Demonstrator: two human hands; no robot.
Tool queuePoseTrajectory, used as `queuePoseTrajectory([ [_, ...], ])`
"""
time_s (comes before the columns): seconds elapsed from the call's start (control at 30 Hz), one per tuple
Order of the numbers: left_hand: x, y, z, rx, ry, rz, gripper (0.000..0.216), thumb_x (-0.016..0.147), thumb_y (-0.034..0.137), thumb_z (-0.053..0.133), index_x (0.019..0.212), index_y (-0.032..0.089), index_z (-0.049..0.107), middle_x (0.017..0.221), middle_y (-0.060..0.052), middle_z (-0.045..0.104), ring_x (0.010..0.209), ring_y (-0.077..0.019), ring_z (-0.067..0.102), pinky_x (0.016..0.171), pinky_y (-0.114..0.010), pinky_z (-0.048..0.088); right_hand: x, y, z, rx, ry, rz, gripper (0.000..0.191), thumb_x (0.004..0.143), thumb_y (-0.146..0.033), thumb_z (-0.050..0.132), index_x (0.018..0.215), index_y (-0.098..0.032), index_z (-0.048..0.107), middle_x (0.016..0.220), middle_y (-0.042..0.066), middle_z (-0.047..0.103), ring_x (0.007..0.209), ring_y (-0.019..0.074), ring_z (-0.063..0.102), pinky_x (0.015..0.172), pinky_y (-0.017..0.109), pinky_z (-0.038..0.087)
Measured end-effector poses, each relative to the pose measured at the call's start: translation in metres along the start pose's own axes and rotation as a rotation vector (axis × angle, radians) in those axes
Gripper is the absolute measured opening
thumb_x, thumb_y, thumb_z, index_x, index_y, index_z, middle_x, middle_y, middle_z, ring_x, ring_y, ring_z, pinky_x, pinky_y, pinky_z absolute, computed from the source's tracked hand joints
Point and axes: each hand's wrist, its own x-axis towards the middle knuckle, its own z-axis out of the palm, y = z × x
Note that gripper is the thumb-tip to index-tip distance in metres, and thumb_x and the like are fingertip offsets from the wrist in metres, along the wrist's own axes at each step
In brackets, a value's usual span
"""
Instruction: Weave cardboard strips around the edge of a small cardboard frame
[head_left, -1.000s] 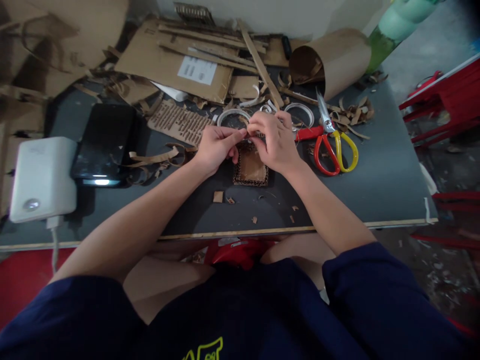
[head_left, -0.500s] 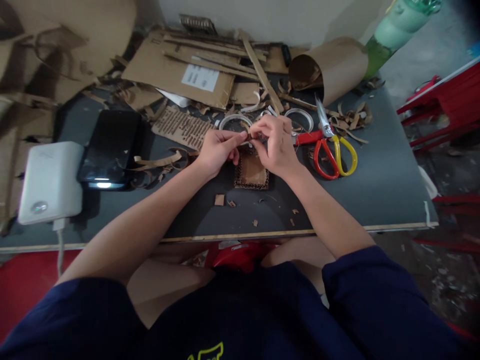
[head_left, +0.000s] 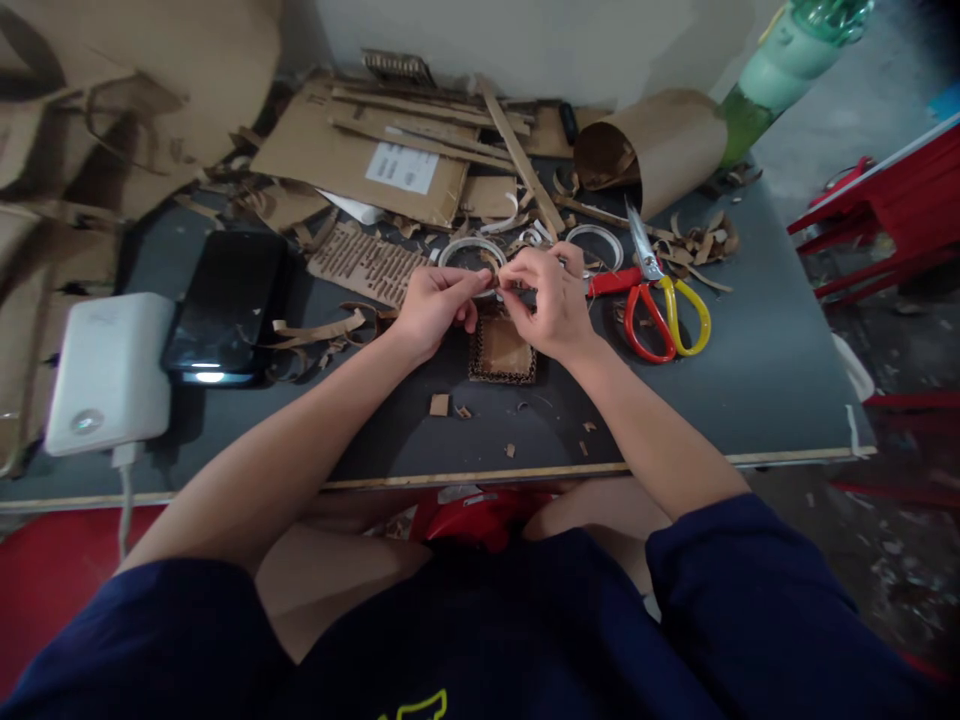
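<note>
My left hand (head_left: 431, 312) and my right hand (head_left: 551, 300) meet over the desk, thumbs and fingertips pinched together. Between them is a small brown strip of cardboard (head_left: 495, 282), mostly covered by the fingers. Just below the fingertips sits a small open cardboard tray (head_left: 506, 347) with corrugated edges showing along its walls; my hands partly hide its far side. Behind the hands lies a roll of tape (head_left: 450, 248), and another white ring (head_left: 619, 250) lies to the right. Scissors (head_left: 649, 266) with one red and one yellow handle rest right of my right hand.
A ridged cardboard sheet (head_left: 360, 262), stacked cardboard (head_left: 322, 140) and loose scraps fill the back. A black phone (head_left: 229, 300) and white power bank (head_left: 109, 370) with a cable stand left. A cardboard tube (head_left: 682, 145) and green bottle (head_left: 780, 75) are at the back right.
The view has shifted slightly, so things on the desk sit a little lower in the picture. Both hands keep their pinch, with only small finger movement.
</note>
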Motion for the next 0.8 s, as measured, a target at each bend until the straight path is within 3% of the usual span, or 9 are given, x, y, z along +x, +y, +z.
queuePoseTrajectory([
  [0.27, 0.001, -0.001, 0.003, -0.004, 0.035, -0.010, 0.031, 0.065, 0.042, 0.078, 0.054, 0.017, 0.063, 0.038, 0.007, 0.038, 0.032, -0.0057, 0.035, 0.031, -0.020, 0.025, 0.002, -0.004, -0.004, 0.039, 0.010, 0.005, 0.024, 0.101, -0.023, 0.039, 0.121, -0.021, 0.051, 0.093, 0.005, 0.071, 0.091, 0.0195, 0.068, 0.095, 0.043, 0.049],
  [0.5, 0.000, 0.001, 0.003, -0.092, 0.052, 0.010, 0.032, 0.065, 0.043, 0.081, 0.062, 0.016, 0.065, 0.041, 0.009, 0.036, 0.034, -0.0039, 0.032, 0.033, -0.017, 0.024, 0.003, 0.005, -0.011, 0.096, 0.238, -0.027, 0.021, 0.099, -0.034, 0.047, 0.115, -0.022, 0.053, 0.092, 0.004, 0.066, 0.087, 0.0200, 0.064, 0.089, 0.043, 0.052],
  [0.63, 0.001, 0.000, 0.002, -0.099, 0.030, 0.040, 0.040, 0.064, 0.051, 0.085, 0.062, 0.016, 0.065, 0.042, 0.008, 0.038, 0.035, -0.0039, 0.033, 0.033, -0.017, 0.024, 0.005, 0.006, -0.014, 0.116, 0.178, -0.076, 0.025, 0.097, -0.039, 0.052, 0.115, -0.021, 0.059, 0.110, 0.010, 0.070, 0.106, 0.0232, 0.065, 0.088, 0.040, 0.053],
  [0.73, 0.001, 0.001, 0.001, -0.062, 0.015, 0.074, 0.047, 0.065, 0.059, 0.085, 0.062, 0.016, 0.065, 0.042, 0.007, 0.039, 0.036, -0.0039, 0.034, 0.035, -0.017, 0.025, 0.005, 0.004, -0.013, 0.045, 0.125, -0.012, 0.029, 0.101, -0.043, 0.047, 0.114, -0.022, 0.062, 0.098, 0.006, 0.073, 0.096, 0.0216, 0.068, 0.090, 0.041, 0.051],
  [0.8, 0.001, 0.001, 0.000, -0.036, 0.014, 0.101, 0.050, 0.065, 0.062, 0.084, 0.060, 0.016, 0.063, 0.042, 0.006, 0.040, 0.036, -0.0038, 0.035, 0.035, -0.017, 0.025, 0.005, 0.003, -0.012, -0.011, 0.175, 0.053, 0.036, 0.101, -0.050, 0.046, 0.118, -0.020, 0.060, 0.092, 0.006, 0.072, 0.089, 0.0220, 0.068, 0.092, 0.043, 0.049],
])
